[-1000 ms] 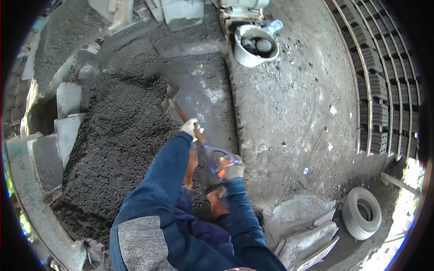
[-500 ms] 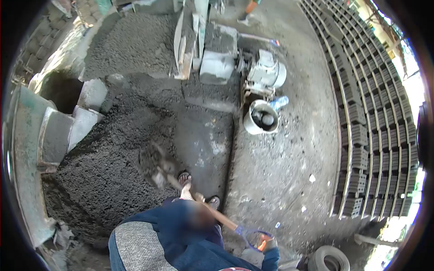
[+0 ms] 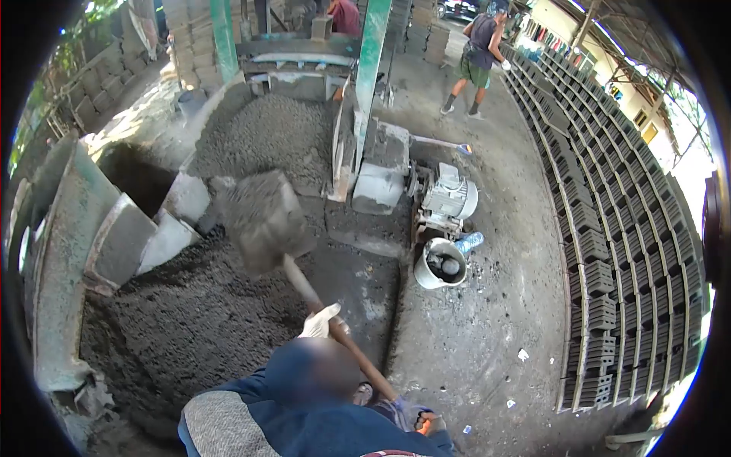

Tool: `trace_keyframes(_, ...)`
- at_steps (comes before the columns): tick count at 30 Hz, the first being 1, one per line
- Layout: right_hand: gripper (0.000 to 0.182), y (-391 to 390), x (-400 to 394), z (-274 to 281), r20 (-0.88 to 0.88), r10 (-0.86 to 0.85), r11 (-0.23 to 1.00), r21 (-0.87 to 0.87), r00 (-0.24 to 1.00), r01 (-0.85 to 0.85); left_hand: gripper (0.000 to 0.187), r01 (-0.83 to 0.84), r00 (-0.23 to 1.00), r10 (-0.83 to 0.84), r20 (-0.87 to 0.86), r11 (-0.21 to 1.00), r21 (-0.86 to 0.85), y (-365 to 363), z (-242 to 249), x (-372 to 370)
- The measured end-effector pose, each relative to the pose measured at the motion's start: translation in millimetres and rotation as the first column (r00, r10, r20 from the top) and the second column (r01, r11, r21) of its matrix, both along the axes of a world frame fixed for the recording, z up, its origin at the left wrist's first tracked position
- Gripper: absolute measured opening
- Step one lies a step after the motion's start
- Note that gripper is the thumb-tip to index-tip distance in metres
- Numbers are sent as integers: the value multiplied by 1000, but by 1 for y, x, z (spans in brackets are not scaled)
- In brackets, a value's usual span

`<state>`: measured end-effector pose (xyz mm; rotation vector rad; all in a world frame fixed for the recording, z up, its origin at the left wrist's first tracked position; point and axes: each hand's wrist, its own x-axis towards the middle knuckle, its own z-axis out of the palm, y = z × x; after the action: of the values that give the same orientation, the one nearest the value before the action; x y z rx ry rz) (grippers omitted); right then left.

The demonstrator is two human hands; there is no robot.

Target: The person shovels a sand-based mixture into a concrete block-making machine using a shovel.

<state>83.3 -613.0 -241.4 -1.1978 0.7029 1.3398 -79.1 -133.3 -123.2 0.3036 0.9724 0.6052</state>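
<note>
A long-handled shovel (image 3: 300,285) reaches forward and to the left from my body, its broad grey blade raised and smeared by motion. My left hand (image 3: 323,321), in a whitish glove, is closed around the wooden shaft partway down. At the rear end, my right hand (image 3: 431,423) is wrapped on the blue handle grip, with orange showing at the fingers. Beneath and beside the blade lies a heap of dark, damp, grainy mix (image 3: 190,305). Farther ahead, a second, greyer heap (image 3: 266,126) sits at the foot of a green-framed machine (image 3: 371,68).
A motor (image 3: 451,194) stands right of the machine, with a bucket (image 3: 442,264) and a plastic bottle (image 3: 470,242) near it. Racks of grey blocks (image 3: 609,251) line the right side. A person (image 3: 480,57) is on the floor at the back. Metal plates (image 3: 114,236) edge the left.
The shovel blade has risen from the dark heap and swung forward toward the far heap. My gloved left hand now shows on the shaft. The view has tilted up, bringing the person behind into sight.
</note>
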Motion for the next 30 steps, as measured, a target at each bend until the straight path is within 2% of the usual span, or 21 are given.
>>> trace_keyframes(2, 11, 22, 3, -24, -73, 39, 999, 21, 997, -37, 26, 9, 1000, -9, 5, 995, 96, 25, 20, 2)
trace_keyframes(3, 15, 31, 3, -24, 17, 33, 999, -21, 999, -33, 25, 11, 1000, -9, -28, 997, 73, 32, 16, 0)
trace_keyframes(4, 13, 35, 3, -16, 158, 46, 997, -62, 986, -37, 22, -5, 998, 3, -62, 999, -36, 39, -16, -4)
trace_keyframes(6, 13, 57, -1, 28, 423, 87, 990, -137, 902, -31, 22, 11, 1000, -11, 4, 983, -186, 37, -57, -25)
trace_keyframes(7, 14, 64, -1, 50, 543, 115, 985, -174, 832, -23, 20, -14, 1000, 17, 11, 974, -228, 29, -65, -38)
trace_keyframes(9, 19, 64, -1, 73, 742, 182, 969, -245, 646, 8, 22, -80, 997, 83, -2, 956, -284, 3, -21, -63)
trace_keyframes(11, 25, 51, 9, 31, 848, 330, 937, -348, 416, -34, 28, -151, 984, 175, 41, 927, -343, -22, 12, -84)
trace_keyframes(13, 28, 41, 12, 19, 863, 468, 881, -473, 190, -20, 36, -186, 964, 236, 126, 929, -321, -41, 26, -96)
trace_keyframes(16, 27, 19, 24, 13, 886, 451, 864, -403, 110, -302, 38, -250, 919, 322, 226, 922, -295, -64, 52, -98)
trace_keyframes(17, 29, 28, 26, 60, 682, 710, 675, -588, 177, -446, 37, -247, 916, 302, 265, 944, -221, -70, 56, -97)
trace_keyframes(19, 30, 5, 44, 4, 656, 750, 599, -620, 84, -507, 32, -246, 922, 269, 279, 962, -115, -82, 59, -89)
trace_keyframes(20, 31, 5, 38, 11, 641, 767, 559, -635, 41, -533, 30, -222, 928, 229, 293, 973, -58, -86, 58, -85)
trace_keyframes(21, 28, -2, 29, 22, 662, 749, 604, -669, 22, -433, 26, -185, 931, 186, 313, 982, -33, -89, 58, -81)
trace_keyframes(24, 24, 6, 17, 64, 426, 902, 401, -773, 67, -491, 28, -8, 865, -100, 492, 977, 212, -92, 74, -66)
trace_keyframes(26, 22, 6, 17, 42, 546, 658, 752, -453, 518, -479, 31, 30, 807, -218, 549, 944, 330, -83, 96, -48)
trace_keyframes(28, 23, 7, 9, 25, 440, 260, 965, -98, 860, -241, 37, 61, 765, -253, 592, 944, 325, -58, 115, -27)
trace_keyframes(29, 16, 17, 0, 22, 489, 151, 987, -32, 859, -155, 36, 33, 854, -186, 487, 951, 307, -49, 133, -16)
trace_keyframes(30, 10, 40, -13, 32, 528, 40, 997, 35, 848, -68, 34, 20, 888, -155, 432, 954, 300, -33, 136, -7)
